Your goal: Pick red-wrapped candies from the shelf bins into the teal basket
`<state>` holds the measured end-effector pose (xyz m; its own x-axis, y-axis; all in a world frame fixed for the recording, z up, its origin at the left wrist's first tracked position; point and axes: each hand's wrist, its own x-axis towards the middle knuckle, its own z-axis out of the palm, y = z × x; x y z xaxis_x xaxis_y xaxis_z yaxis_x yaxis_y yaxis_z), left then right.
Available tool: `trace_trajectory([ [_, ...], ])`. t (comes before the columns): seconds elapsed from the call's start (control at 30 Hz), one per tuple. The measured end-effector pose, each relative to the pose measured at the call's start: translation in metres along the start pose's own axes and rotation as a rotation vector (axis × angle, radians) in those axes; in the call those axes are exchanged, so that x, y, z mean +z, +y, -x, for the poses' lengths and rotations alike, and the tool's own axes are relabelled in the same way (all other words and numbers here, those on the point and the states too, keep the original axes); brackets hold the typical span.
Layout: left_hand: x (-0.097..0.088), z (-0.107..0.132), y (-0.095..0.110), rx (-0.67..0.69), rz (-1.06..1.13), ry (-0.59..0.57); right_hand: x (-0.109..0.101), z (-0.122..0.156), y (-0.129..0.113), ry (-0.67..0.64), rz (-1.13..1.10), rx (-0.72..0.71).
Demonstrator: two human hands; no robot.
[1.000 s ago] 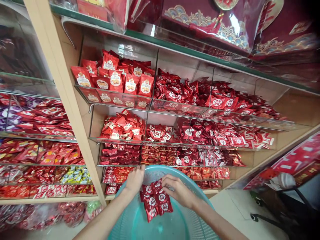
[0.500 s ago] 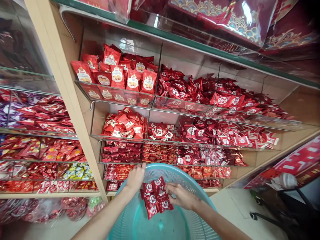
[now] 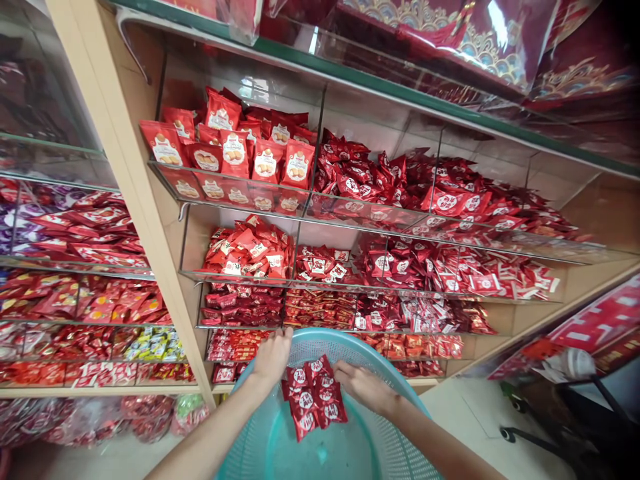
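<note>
A turquoise plastic basket (image 3: 403, 413) with perforated sides stands in front of me. My left hand (image 3: 273, 353) is closed over its far left rim. Inside the basket, several dark red snack packets (image 3: 306, 401) with white round labels lie side by side in two columns, partly overlapping. My right hand (image 3: 364, 385) reaches in from the right. Its bent fingers are closed at the edge of the upper right packet (image 3: 320, 367); the fingertips are partly hidden.
Ahead, shelves with clear fronts hold red cookie packs (image 3: 234, 153), dark red packets (image 3: 353, 177) and small candies (image 3: 325, 307). A wooden upright (image 3: 125, 200) divides the shelving on the left. Bagged goods (image 3: 150, 417) lie below it. A wheeled chair base (image 3: 525, 433) stands right.
My right hand has shifted slightly up and right, and the upper right packets have moved slightly with it. My left hand stays on the rim.
</note>
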<state>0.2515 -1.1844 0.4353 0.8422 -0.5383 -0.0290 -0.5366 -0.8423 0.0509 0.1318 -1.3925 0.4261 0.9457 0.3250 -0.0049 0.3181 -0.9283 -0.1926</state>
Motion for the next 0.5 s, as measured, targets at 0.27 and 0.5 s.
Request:
trace_trajectory([
  [0.27, -0.001, 0.000, 0.001, 0.007, 0.014, -0.004, -0.008, 0.004, -0.003, 0.050, -0.216, 0.010],
  [0.5, -0.001, 0.000, 0.002, 0.006, 0.016, -0.009, 0.004, 0.002, 0.004, 0.054, -0.205, -0.014],
])
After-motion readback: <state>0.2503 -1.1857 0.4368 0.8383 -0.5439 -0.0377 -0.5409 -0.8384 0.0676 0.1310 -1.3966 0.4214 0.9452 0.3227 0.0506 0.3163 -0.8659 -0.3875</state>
